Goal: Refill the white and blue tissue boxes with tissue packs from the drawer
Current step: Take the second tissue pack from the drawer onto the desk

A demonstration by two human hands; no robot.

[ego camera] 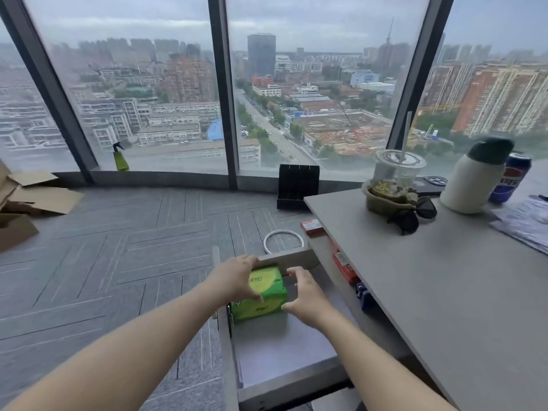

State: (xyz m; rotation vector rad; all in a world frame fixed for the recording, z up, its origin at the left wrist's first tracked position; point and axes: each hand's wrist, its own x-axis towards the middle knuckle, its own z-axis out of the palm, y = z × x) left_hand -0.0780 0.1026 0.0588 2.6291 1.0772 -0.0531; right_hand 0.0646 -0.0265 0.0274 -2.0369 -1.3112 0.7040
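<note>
Grey desk top [444, 277] fills the right side, its right and near edges cut off by the frame. On it: clear plastic cup with lid and straw [398, 170] sitting in an olive holder, black sunglasses [415, 215] just beside that, white insulated bottle with dark green cap [477, 179], blue soda can [511, 180] partly hidden behind the bottle, crinkled plastic-wrapped papers [525, 222] cut off at right. Floor is grey herringbone carpet tile [118, 256]. Floor-to-ceiling curved windows [148, 84] show a hazy city. Green spray bottle with black trigger [120, 157] stands on the sill. Flattened brown cardboard boxes [26, 200] at left, partly cut off. Black slotted box [298, 186] and white ring [284, 241] on the floor by the desk.

Open grey drawer [281, 351] sticks out from under the desk. Green plastic-wrapped tissue pack [261, 295] sits at the drawer's far end, against its left wall. Left hand [237, 280] lies over the pack's top-left, fingers curled, thumb on its near face. Right hand [305, 295] sits at the pack's right side, fingers loosely spread, thumb touching its lower corner. Pack pressed between both hands; whether it is lifted cannot be told. Red boxes [344, 265] and a dark blue object [366, 295] under the desk edge are mostly hidden. Pack print is too blurred to read.
</note>
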